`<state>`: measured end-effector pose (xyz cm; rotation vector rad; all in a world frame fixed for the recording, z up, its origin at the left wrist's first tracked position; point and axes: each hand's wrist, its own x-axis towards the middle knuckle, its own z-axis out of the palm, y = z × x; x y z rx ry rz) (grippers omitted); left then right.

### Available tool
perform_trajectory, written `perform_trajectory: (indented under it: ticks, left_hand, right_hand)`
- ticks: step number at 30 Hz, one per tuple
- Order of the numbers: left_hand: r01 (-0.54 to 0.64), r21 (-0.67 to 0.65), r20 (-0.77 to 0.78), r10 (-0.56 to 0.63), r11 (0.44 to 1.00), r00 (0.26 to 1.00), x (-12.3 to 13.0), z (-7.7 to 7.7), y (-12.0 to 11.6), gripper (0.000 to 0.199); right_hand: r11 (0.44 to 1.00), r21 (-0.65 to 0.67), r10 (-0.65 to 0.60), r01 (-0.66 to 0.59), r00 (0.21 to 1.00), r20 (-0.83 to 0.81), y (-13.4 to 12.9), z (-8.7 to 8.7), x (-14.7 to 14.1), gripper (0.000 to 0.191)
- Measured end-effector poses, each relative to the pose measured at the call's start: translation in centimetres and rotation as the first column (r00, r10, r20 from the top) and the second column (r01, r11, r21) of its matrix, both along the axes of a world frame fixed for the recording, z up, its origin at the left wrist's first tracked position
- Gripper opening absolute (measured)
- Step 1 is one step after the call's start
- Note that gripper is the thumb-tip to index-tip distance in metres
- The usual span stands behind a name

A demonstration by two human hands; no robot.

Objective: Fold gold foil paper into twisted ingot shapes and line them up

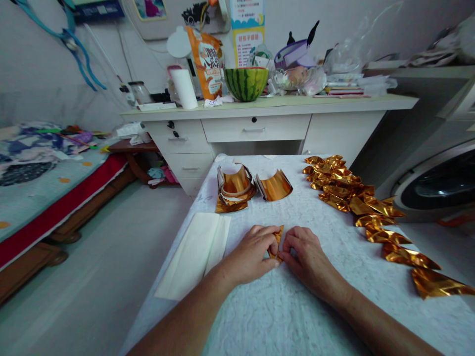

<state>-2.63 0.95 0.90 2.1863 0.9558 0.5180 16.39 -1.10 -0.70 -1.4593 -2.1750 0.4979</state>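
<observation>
A small folded piece of gold foil paper (278, 237) is between my two hands, just above the cloth-covered table. My left hand (254, 252) is closed on its left side, fingers curled over it. The fingertips of my right hand (306, 254) pinch its lower right edge. Part of the piece is hidden by my fingers. Beyond my hands lie a stack of curled gold foil sheets (237, 183) and a smaller curled gold sheet pile (276, 185). Pale paper sheets (193, 252) lie flat beside my left forearm.
Folded gold foil pieces (341, 183) run in an overlapping row down the table's right side. Behind stands a white desk (256, 123) with half a watermelon (246, 83) and an orange pouch (206, 64). A bed (74, 198) is left, a washing machine (438, 133) right.
</observation>
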Motion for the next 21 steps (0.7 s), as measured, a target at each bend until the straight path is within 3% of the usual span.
perform_trajectory:
  ticks: [21]
  left_hand:
    - [0.008, -0.007, -0.010, -0.009, 1.000, 1.000, -0.09, -0.02, 0.16, 0.017]
  right_hand:
    - [0.999, -0.017, -0.050, 0.052, 0.996, 0.074, 0.12, 0.30, -0.20, 0.011]
